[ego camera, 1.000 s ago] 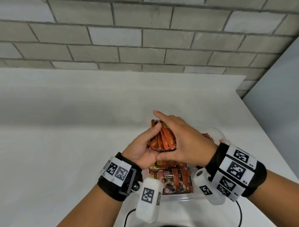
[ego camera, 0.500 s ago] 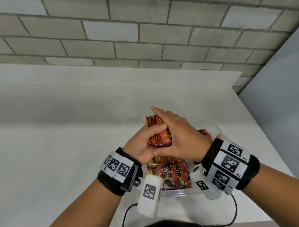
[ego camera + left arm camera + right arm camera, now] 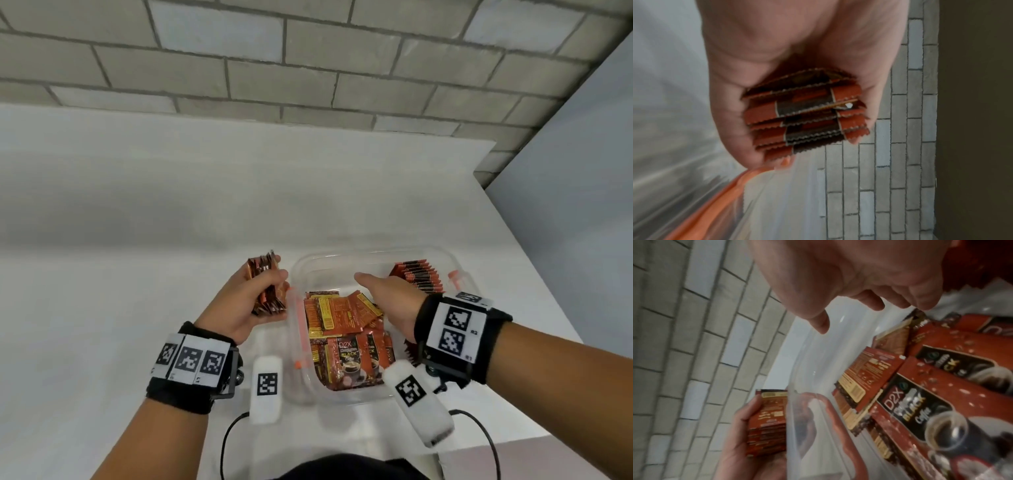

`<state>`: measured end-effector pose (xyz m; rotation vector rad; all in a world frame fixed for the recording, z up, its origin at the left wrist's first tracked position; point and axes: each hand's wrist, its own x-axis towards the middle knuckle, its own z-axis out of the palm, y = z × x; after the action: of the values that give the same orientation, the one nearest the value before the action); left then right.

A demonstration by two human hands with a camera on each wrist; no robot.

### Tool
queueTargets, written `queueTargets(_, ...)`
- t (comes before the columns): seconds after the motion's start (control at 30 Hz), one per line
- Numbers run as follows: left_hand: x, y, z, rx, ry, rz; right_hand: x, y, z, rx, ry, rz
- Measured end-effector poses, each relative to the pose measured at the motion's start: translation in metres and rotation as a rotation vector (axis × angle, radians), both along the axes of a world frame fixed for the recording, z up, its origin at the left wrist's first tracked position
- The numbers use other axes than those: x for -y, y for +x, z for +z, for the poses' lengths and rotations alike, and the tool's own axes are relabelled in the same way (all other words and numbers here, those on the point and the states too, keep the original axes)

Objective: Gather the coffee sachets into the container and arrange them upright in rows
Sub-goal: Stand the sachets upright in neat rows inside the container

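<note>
My left hand [image 3: 255, 298] grips a stack of red-brown coffee sachets [image 3: 265, 286] just left of the clear plastic container [image 3: 346, 265]. The left wrist view shows the stack's crimped edges [image 3: 803, 113] wedged between fingers and thumb. My right hand [image 3: 387, 298] hovers over the container, empty, with fingers loosely spread [image 3: 869, 301]. Loose sachets [image 3: 346, 339] lie flat in a heap in the container's near half. A row of upright sachets [image 3: 416, 275] stands at its far right.
The container sits on a white table [image 3: 137, 291] whose right edge runs close by. A grey brick wall [image 3: 308, 68] rises behind. A black cable [image 3: 226, 442] hangs at the table's near edge. Orange clips [image 3: 457, 275] show on the container's sides.
Both hands held the stack together above the container earlier. Now the right hand has let go and moved right over the container; the left hand carried the stack leftward, outside the rim.
</note>
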<state>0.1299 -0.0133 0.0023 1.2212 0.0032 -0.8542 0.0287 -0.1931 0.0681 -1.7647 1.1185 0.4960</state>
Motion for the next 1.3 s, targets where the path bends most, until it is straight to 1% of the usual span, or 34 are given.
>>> queueTargets(0.07, 0.002, 0.0, -0.002, -0.014, 0.013, -0.009, -0.003, 0.005, -0.007, -0.035, 0.005, -0.039)
queueTargets(0.17, 0.002, 0.001, -0.004, -0.01, 0.02, -0.017, -0.008, 0.007, -0.013, -0.079, -0.011, -0.029)
queueTargets(0.27, 0.002, 0.001, -0.003, -0.008, 0.021, -0.02, -0.014, 0.01, -0.017, -0.045, 0.012, -0.033)
queueTargets(0.37, 0.003, 0.001, -0.002, -0.019, 0.011, -0.025, -0.013, 0.01, -0.029, -0.005, 0.059, -0.011)
queueTargets(0.47, 0.002, 0.002, -0.003, -0.023, 0.009, -0.03, -0.023, 0.009, -0.009, -0.032, 0.036, 0.015)
queueTargets(0.53, 0.002, 0.002, -0.004, -0.025, 0.013, -0.026, -0.02, 0.008, -0.007, -0.048, 0.013, 0.029)
queueTargets(0.6, 0.002, 0.001, -0.004, -0.019, 0.02, -0.028, -0.016, 0.007, -0.005, -0.026, -0.023, 0.061)
queueTargets(0.73, 0.003, 0.001, -0.002, -0.01, 0.031, -0.029, -0.018, 0.01, -0.011, 0.039, -0.032, 0.036)
queueTargets(0.9, 0.003, 0.0, -0.001, -0.008, 0.042, -0.028, -0.012, 0.011, -0.02, 0.128, -0.093, -0.013)
queueTargets(1.07, 0.004, -0.001, -0.002, -0.008, 0.055, -0.019, -0.013, 0.012, -0.021, 0.11, 0.005, -0.037)
queueTargets(1.2, 0.004, -0.002, -0.004, -0.007, 0.057, -0.011, -0.007, 0.011, -0.016, 0.127, -0.032, -0.041)
queueTargets(1.3, 0.005, -0.002, -0.004, -0.01, 0.055, -0.006, -0.002, 0.006, -0.017, 0.09, -0.065, -0.023)
